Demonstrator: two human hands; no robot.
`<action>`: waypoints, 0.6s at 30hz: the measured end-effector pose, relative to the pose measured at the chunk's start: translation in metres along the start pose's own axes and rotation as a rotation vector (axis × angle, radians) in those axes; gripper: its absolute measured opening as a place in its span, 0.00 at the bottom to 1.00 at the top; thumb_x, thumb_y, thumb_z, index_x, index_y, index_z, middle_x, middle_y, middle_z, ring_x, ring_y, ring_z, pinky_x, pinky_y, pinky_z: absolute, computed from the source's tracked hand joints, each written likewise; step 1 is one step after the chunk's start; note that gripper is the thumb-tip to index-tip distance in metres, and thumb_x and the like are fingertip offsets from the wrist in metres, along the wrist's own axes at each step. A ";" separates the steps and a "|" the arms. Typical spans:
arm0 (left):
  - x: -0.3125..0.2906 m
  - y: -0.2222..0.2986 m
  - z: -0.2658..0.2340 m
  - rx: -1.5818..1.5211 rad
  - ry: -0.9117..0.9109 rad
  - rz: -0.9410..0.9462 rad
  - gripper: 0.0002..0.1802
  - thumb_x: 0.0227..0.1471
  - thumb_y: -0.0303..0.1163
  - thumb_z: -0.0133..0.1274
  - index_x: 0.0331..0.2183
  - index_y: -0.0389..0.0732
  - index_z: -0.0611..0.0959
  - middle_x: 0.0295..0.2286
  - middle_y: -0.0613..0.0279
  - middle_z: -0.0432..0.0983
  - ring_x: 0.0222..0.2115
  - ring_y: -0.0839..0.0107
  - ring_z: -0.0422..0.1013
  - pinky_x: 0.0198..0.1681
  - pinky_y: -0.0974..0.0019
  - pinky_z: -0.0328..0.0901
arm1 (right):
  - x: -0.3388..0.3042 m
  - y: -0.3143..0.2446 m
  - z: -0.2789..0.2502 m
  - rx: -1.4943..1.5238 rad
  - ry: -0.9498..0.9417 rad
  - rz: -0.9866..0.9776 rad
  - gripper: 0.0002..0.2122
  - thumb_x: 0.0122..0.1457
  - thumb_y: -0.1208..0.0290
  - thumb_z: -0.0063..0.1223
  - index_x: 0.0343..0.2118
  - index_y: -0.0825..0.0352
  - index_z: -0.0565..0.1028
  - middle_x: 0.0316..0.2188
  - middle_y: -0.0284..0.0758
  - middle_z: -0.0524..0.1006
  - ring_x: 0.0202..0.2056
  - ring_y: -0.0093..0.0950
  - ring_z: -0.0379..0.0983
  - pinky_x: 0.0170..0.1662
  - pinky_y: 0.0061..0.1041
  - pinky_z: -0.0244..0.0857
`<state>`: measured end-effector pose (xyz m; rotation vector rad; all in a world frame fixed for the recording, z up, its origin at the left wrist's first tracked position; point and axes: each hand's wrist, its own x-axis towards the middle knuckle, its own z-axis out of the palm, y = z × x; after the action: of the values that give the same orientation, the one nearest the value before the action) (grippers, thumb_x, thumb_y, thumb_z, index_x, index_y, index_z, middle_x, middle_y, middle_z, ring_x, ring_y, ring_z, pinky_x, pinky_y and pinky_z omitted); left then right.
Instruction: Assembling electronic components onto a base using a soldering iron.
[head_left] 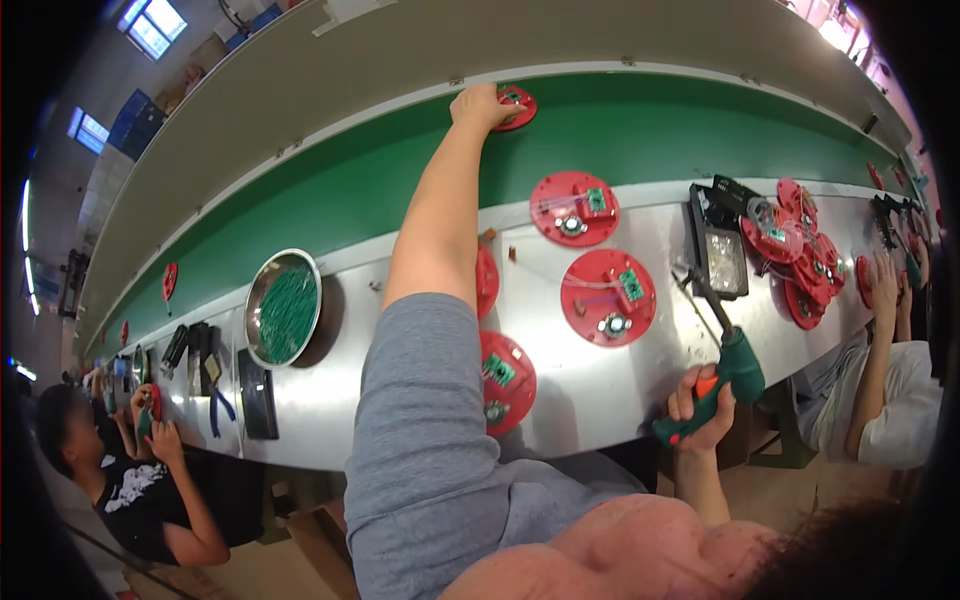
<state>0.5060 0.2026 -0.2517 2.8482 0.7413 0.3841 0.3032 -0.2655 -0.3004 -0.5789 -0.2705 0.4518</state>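
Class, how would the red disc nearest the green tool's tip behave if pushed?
The red disc probably stays stiff, looking solid. Its thin, loose wires would likely flop. Lying flat on the bench, it should slide rather than roll.

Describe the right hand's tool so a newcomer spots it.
Start at the silvery bench; on its near side, right of centre, find the wearer's right hand. It grips a pistol-shaped tool, nearer than a black holder. The tool's green and orange colouring sets it apart from that black neighbour.
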 end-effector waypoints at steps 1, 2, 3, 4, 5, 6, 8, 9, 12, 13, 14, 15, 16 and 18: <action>0.012 0.002 0.006 0.038 -0.003 0.010 0.37 0.25 0.65 0.57 0.32 0.43 0.79 0.32 0.56 0.75 0.37 0.62 0.70 0.38 0.61 0.64 | -0.002 0.001 0.001 0.005 0.028 -0.004 0.16 0.57 0.58 0.38 0.35 0.69 0.64 0.31 0.42 0.68 0.16 0.22 0.63 0.20 0.22 0.62; 0.018 0.003 0.010 0.032 -0.015 -0.001 0.38 0.24 0.64 0.57 0.31 0.42 0.79 0.31 0.55 0.75 0.36 0.61 0.71 0.37 0.61 0.64 | -0.004 0.002 0.000 0.003 0.025 -0.008 0.16 0.56 0.58 0.38 0.35 0.69 0.64 0.31 0.42 0.68 0.16 0.22 0.63 0.20 0.22 0.62; 0.029 0.002 0.015 0.027 -0.007 0.002 0.38 0.24 0.64 0.57 0.31 0.42 0.79 0.31 0.55 0.75 0.36 0.61 0.71 0.37 0.61 0.64 | -0.002 0.003 -0.001 -0.002 0.010 -0.007 0.16 0.56 0.58 0.39 0.35 0.69 0.64 0.32 0.43 0.68 0.16 0.22 0.64 0.20 0.22 0.62; 0.029 0.002 0.019 0.001 -0.083 -0.008 0.38 0.23 0.64 0.58 0.30 0.41 0.79 0.30 0.55 0.76 0.35 0.61 0.71 0.37 0.61 0.65 | -0.004 0.004 0.000 -0.001 0.008 0.002 0.16 0.56 0.58 0.39 0.35 0.69 0.64 0.32 0.43 0.68 0.16 0.22 0.64 0.20 0.22 0.63; 0.028 0.001 0.020 -0.024 -0.159 -0.021 0.37 0.23 0.64 0.58 0.29 0.41 0.79 0.29 0.55 0.76 0.33 0.61 0.72 0.36 0.61 0.65 | -0.005 0.004 -0.001 -0.015 -0.003 0.010 0.15 0.56 0.59 0.39 0.35 0.69 0.64 0.33 0.43 0.68 0.17 0.22 0.64 0.21 0.22 0.63; 0.028 -0.001 0.017 -0.049 -0.141 0.054 0.37 0.23 0.64 0.57 0.27 0.40 0.79 0.27 0.55 0.76 0.31 0.62 0.72 0.34 0.63 0.65 | -0.002 0.004 0.000 -0.011 0.000 0.016 0.15 0.56 0.59 0.39 0.35 0.69 0.64 0.33 0.43 0.68 0.17 0.22 0.64 0.21 0.22 0.63; 0.010 0.017 -0.012 0.049 -0.217 0.107 0.39 0.21 0.64 0.58 0.30 0.40 0.80 0.28 0.58 0.76 0.32 0.64 0.72 0.35 0.64 0.65 | -0.001 0.002 0.003 -0.041 -0.011 0.014 0.15 0.56 0.59 0.39 0.35 0.69 0.64 0.33 0.43 0.68 0.17 0.22 0.64 0.22 0.22 0.63; -0.004 0.019 -0.030 0.008 -0.215 0.127 0.41 0.22 0.66 0.56 0.32 0.40 0.80 0.28 0.57 0.76 0.32 0.64 0.72 0.35 0.65 0.65 | -0.002 0.002 0.002 -0.013 -0.017 0.030 0.15 0.56 0.59 0.38 0.36 0.69 0.64 0.33 0.44 0.68 0.18 0.22 0.64 0.23 0.22 0.63; -0.084 0.038 -0.068 -0.171 -0.167 0.361 0.40 0.23 0.63 0.56 0.35 0.40 0.78 0.30 0.55 0.75 0.32 0.63 0.72 0.35 0.64 0.66 | -0.001 0.004 -0.002 -0.001 -0.004 0.013 0.16 0.57 0.59 0.37 0.37 0.70 0.64 0.33 0.43 0.68 0.18 0.22 0.64 0.22 0.22 0.62; -0.114 0.051 -0.078 -0.158 -0.241 0.447 0.38 0.25 0.61 0.57 0.34 0.40 0.78 0.30 0.54 0.75 0.32 0.62 0.72 0.35 0.63 0.66 | -0.002 0.003 -0.001 -0.013 0.033 -0.009 0.16 0.57 0.59 0.36 0.36 0.70 0.64 0.32 0.43 0.68 0.19 0.22 0.64 0.22 0.22 0.62; -0.145 0.058 -0.084 -0.097 -0.321 0.482 0.36 0.26 0.60 0.57 0.35 0.41 0.78 0.29 0.54 0.75 0.32 0.60 0.72 0.35 0.62 0.66 | -0.002 0.003 -0.001 -0.018 0.058 -0.022 0.16 0.57 0.59 0.36 0.36 0.70 0.64 0.32 0.42 0.68 0.19 0.22 0.64 0.22 0.22 0.62; -0.174 0.058 -0.081 -0.079 -0.310 0.536 0.36 0.27 0.60 0.57 0.34 0.41 0.78 0.28 0.53 0.75 0.31 0.58 0.72 0.34 0.61 0.66 | -0.002 0.003 0.000 -0.038 0.058 -0.016 0.16 0.57 0.59 0.36 0.36 0.70 0.64 0.31 0.41 0.69 0.19 0.22 0.64 0.22 0.22 0.61; -0.200 0.059 -0.083 -0.071 -0.384 0.512 0.37 0.27 0.60 0.58 0.36 0.42 0.77 0.27 0.51 0.75 0.31 0.56 0.71 0.33 0.59 0.66 | -0.002 0.004 0.001 -0.052 0.050 -0.006 0.16 0.58 0.59 0.36 0.36 0.70 0.64 0.30 0.41 0.69 0.20 0.22 0.64 0.22 0.22 0.61; -0.234 0.044 -0.064 -0.137 -0.356 0.515 0.39 0.27 0.60 0.58 0.37 0.39 0.75 0.27 0.50 0.74 0.31 0.54 0.71 0.33 0.58 0.65 | -0.005 0.007 0.004 -0.092 0.086 0.012 0.15 0.58 0.59 0.36 0.36 0.69 0.65 0.29 0.41 0.70 0.20 0.22 0.64 0.24 0.23 0.61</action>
<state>0.3100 0.0547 -0.2286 2.8237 -0.0851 -0.0175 0.2950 -0.2611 -0.3013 -0.6885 -0.2059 0.4267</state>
